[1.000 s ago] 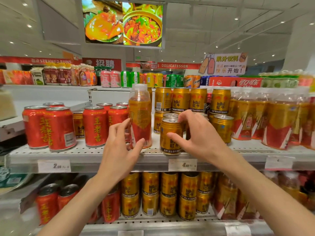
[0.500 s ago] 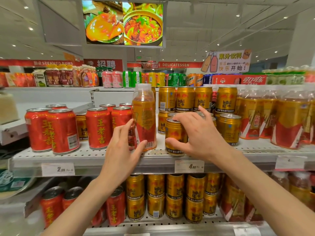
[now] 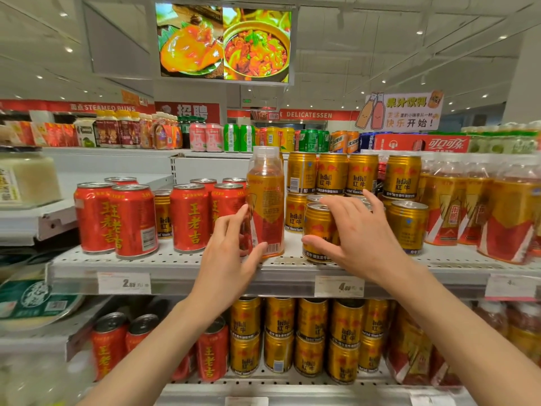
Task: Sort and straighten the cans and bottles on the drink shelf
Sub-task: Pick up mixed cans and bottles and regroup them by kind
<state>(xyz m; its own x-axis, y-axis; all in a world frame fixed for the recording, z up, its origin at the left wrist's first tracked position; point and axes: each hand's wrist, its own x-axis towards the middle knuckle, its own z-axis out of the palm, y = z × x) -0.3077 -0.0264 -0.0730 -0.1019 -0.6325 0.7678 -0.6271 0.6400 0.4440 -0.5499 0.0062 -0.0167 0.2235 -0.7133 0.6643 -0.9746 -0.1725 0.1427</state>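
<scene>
Scene bright and evenly lit; light comes from recessed ceiling spots (image 3: 419, 32) scattered overhead; overhead food screen (image 3: 224, 42) glows saturated, near blown out; soft specular glare on tops and sides of the gold cans (image 3: 360, 174); only faint shadow under the upper shelf (image 3: 175, 266) front edge, darker on the tier below; wide-angle distortion bends shelf lines and ceiling toward the frame edges; far left and lower left corners smeared and out of focus; bottles (image 3: 509, 218) at the right edge soft; centre reasonably sharp.
</scene>
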